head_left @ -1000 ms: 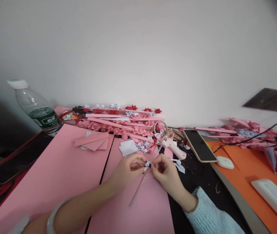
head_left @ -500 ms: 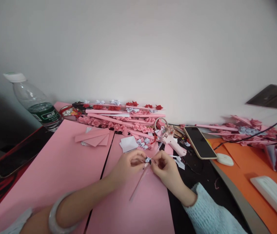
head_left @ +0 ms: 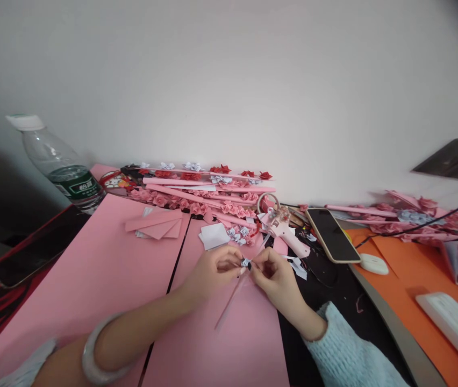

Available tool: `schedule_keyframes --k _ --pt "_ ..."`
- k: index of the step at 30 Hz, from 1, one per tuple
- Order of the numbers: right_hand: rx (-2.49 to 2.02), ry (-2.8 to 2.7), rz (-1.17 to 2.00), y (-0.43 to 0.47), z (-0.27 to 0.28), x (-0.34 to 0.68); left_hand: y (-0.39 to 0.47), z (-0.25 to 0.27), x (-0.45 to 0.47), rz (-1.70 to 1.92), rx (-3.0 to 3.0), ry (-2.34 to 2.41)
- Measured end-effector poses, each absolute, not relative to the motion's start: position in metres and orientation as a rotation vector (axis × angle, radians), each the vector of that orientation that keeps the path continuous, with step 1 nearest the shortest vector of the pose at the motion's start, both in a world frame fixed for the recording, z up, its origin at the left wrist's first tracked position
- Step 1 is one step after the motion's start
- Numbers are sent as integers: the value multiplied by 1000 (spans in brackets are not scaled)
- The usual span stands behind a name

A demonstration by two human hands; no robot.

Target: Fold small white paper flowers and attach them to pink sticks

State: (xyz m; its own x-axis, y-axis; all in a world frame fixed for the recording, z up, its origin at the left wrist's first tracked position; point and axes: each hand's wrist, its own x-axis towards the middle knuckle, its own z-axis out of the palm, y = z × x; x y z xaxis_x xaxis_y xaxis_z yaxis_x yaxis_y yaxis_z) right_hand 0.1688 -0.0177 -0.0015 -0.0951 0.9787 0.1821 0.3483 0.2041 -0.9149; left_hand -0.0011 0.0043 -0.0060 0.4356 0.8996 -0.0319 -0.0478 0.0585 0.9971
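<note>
Between my two hands sits a small white paper flower (head_left: 246, 263). My left hand (head_left: 223, 269) pinches it from the left, fingers closed. From the right, my right hand (head_left: 271, 271) closes its thumb and forefinger at the flower's edge. A thin stick (head_left: 229, 305) slants down and left from beneath the flower, over the pink sheet (head_left: 216, 349); whether the two are joined is hidden by the fingers. Just behind my hands lie a stack of white paper squares (head_left: 214, 236) and several small white paper flowers (head_left: 237, 235).
A pink glue gun (head_left: 289, 236) and a phone (head_left: 334, 236) lie right of my hands. Pink paper flower stems (head_left: 180, 196) run along the wall. Folded pink papers (head_left: 158, 223) and a water bottle (head_left: 73, 180) are left. A white mouse (head_left: 374, 264) rests on orange paper (head_left: 402, 269).
The camera view has shifted slightly. Both hands hold almost the same pose at the white paper flower, with only tiny finger movement.
</note>
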Motion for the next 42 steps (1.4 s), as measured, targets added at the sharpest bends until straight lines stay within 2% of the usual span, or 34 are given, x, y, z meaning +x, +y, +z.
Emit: schedule_keyframes --k 42 --pt "-1288 -1616 907 -18 -1 169 3 -8 -2 894 1329 850"
